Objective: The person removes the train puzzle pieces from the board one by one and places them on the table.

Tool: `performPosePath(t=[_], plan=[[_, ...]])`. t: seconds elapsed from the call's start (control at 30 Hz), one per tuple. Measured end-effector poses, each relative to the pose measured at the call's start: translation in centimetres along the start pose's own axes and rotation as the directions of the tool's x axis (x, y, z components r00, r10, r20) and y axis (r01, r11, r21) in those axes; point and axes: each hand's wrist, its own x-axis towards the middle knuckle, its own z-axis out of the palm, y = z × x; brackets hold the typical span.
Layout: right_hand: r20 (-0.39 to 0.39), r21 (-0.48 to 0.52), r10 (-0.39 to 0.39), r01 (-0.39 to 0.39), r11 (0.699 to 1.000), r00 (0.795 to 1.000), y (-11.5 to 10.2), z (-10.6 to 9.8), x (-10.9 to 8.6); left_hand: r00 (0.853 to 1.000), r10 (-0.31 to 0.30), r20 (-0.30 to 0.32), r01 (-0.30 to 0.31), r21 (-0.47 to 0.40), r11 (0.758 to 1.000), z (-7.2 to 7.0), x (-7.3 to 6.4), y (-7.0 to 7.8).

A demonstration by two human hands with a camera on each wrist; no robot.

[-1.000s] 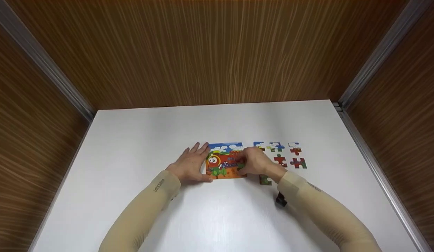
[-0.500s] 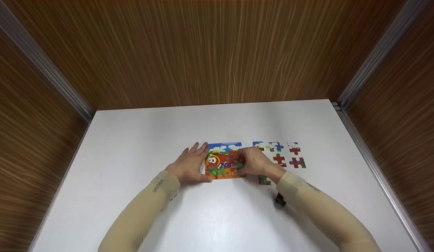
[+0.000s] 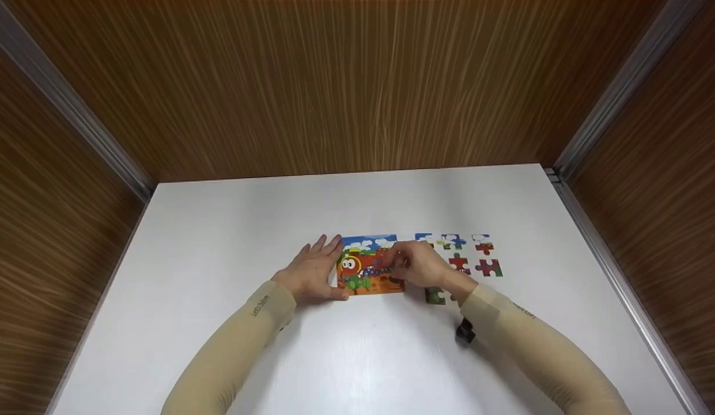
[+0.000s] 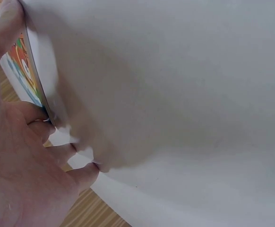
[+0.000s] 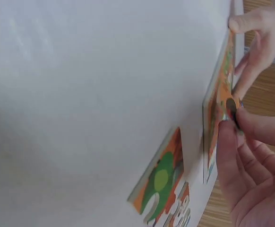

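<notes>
A colorful puzzle board (image 3: 366,274) with a smiling red train picture lies at the middle of the white table. My left hand (image 3: 311,271) rests along its left side, fingers spread, thumb at the near left corner and fingertips at the edge. The left wrist view shows this hand (image 4: 29,161) against the board's side. Over the board's right part, my right hand (image 3: 417,264) pinches a jigsaw piece between thumb and fingers. In the right wrist view that jigsaw piece (image 5: 230,107) is orange with a dark spot, tilted over the board; the fingers hide part of it.
Several loose jigsaw pieces (image 3: 458,264) lie to the right of the board. A green and orange corner piece (image 5: 162,177) lies near the right wrist. A black wrist camera (image 3: 465,332) sits under the right sleeve. Wood-patterned walls (image 3: 357,86) enclose the table's back and sides.
The right hand turns slightly over the board's right side, its fingers shifting with the pinched piece, and its wrist moves a little right. The left hand stays at the board's left edge.
</notes>
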Motion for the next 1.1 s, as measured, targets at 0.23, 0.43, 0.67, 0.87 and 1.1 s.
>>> performPosePath(t=[0.23, 0.43, 0.67, 0.87, 1.1], plan=[[0.046, 0.125, 0.022, -0.028, 0.992, 0.999, 1.1, -2.0, -1.4, 1.0, -0.012, 0.006, 0.012, -0.013, 1.0, -0.2, -0.2, 0.2], [0.042, 0.161, 0.031, -0.038, 0.986, 0.999, 2.3, -3.8, -2.7, 1.0, -0.015, 0.002, 0.015, -0.015, 1.0, -0.3, -0.3, 0.4], [0.028, 0.125, 0.063, -0.066, 0.99, 0.998, 3.5, -5.9, -4.3, 1.0, -0.01, 0.002, 0.01, -0.019, 1.0, -0.3, -0.3, 0.4], [0.02, 0.121, 0.076, -0.078, 0.99, 0.997, 4.9, -7.8, -5.9, 1.0, -0.017, 0.007, 0.017, -0.007, 1.0, -0.4, -0.1, 0.3], [0.023, 0.174, 0.123, -0.125, 0.977, 0.992, 6.7, -9.6, -7.7, 1.0, -0.021, 0.013, 0.021, 0.002, 1.0, -0.3, 0.0, 0.4]])
